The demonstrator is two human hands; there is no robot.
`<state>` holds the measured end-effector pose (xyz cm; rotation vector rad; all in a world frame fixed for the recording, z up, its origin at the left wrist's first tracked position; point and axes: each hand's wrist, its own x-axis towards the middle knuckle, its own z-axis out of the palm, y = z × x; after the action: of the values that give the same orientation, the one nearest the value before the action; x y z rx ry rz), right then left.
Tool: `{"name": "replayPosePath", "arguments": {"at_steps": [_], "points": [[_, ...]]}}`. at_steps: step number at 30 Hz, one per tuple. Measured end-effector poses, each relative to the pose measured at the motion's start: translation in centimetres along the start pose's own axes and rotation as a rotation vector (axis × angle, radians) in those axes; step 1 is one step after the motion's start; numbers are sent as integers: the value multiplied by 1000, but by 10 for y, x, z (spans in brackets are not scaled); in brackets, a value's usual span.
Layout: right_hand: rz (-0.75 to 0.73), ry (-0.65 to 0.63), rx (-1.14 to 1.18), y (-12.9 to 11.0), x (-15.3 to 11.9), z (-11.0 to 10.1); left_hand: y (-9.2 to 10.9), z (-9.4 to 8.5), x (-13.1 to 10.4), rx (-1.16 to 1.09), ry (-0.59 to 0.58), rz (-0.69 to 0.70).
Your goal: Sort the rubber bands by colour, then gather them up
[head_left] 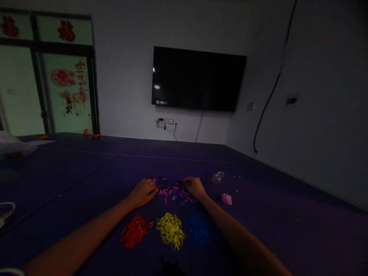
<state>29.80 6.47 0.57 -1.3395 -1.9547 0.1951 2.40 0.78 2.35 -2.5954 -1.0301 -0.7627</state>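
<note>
Small rubber bands (174, 188) in pink, purple, white and black lie scattered between my hands. At their left edge rests my left hand (143, 193), fingers curled and closed, so anything in them is hidden. My right hand (196, 187) is pinched at the right edge, touching dark bands (180, 184); what its fingertips hold is too small and dark to make out. Closer to me lie separate piles of red rubber bands (134, 231), yellow rubber bands (170, 230) and blue rubber bands (199, 229). A dark pile (170, 267) shows at the bottom edge.
Right of my right hand are a clear plastic piece (217, 177) and a pink lump (226, 199) on the dark purple table (287, 214). A plastic bag (14, 147) lies far left, with orange items (96, 135) along the back edge. A television (198, 78) hangs on the wall.
</note>
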Motion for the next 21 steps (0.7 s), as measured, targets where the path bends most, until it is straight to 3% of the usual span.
{"name": "replayPosePath", "arguments": {"at_steps": [21], "points": [[-198, -176, -105, -3, 2, 0, 1, -1, 0, -9, -13, -9]]}}
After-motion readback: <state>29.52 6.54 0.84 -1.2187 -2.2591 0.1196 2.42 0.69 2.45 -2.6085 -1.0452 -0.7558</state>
